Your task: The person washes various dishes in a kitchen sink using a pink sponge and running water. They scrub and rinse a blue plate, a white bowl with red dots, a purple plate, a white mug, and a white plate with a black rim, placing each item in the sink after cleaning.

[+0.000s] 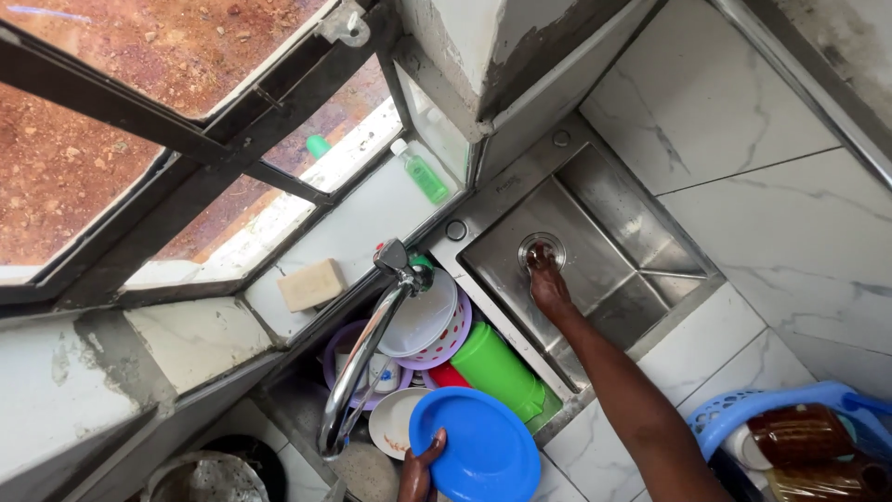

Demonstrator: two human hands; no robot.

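Blue plate [483, 451]: round and plastic, held at the bottom edge of the view over the crowded left basin, tilted so its inside faces up.
Left hand [420, 469]: grips the blue plate at its lower left rim, thumb curled over the edge onto the inner face; the other fingers are hidden beneath it.
Blue basket [743, 409]: at the lower right on the tiled counter, holding brown glass mugs [799, 432].
Piled dishes: a white bowl [395, 420] with food smears lies just beside the plate, a green cup [497, 367] on its side above it, and a white plate [423, 316] rests on a pink perforated dish [455, 339].
Tap [362, 363]: a curved chrome spout arches over the pile from a base near the sill.
Right hand [548, 284]: reaches across into the empty steel basin [613, 232], fingertips down on the drain [542, 249]; fingers are bunched together, and whether they pinch anything I cannot tell.
Window sill: a tan bar of soap [311, 284] sits on the ledge, with a green bottle [420, 172] with a white cap farther along.
Window [186, 139]: dark metal frames, red earth outside.
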